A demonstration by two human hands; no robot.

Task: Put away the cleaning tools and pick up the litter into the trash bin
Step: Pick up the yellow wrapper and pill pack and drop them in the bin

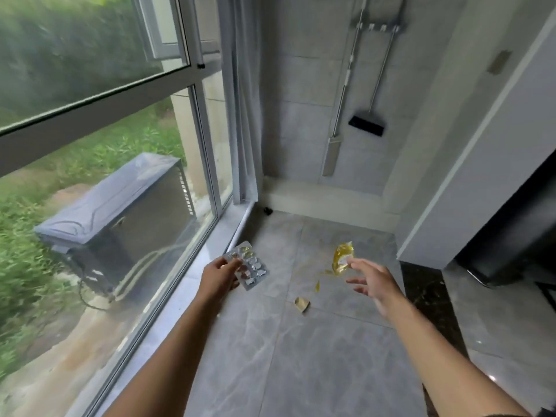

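Note:
My left hand (220,274) grips a silver blister pack (252,267) by its near edge, above the grey tiled floor beside the window sill. My right hand (371,282) is spread open just right of a yellow wrapper (342,257) that lies on the floor; its fingertips are close to it but hold nothing. A small yellow scrap (317,286) and a tan scrap (301,304) lie on the tiles between my hands. On the back wall a flat mop (332,155) and a black broom (367,123) hang from a rack (379,27).
A floor-to-ceiling window (120,176) runs along the left, with a white curtain (245,115) bunched in the corner. A grey cabinet (481,176) stands at the right, with a dark opening (511,242) below it. A small black object (267,210) sits by the skirting.

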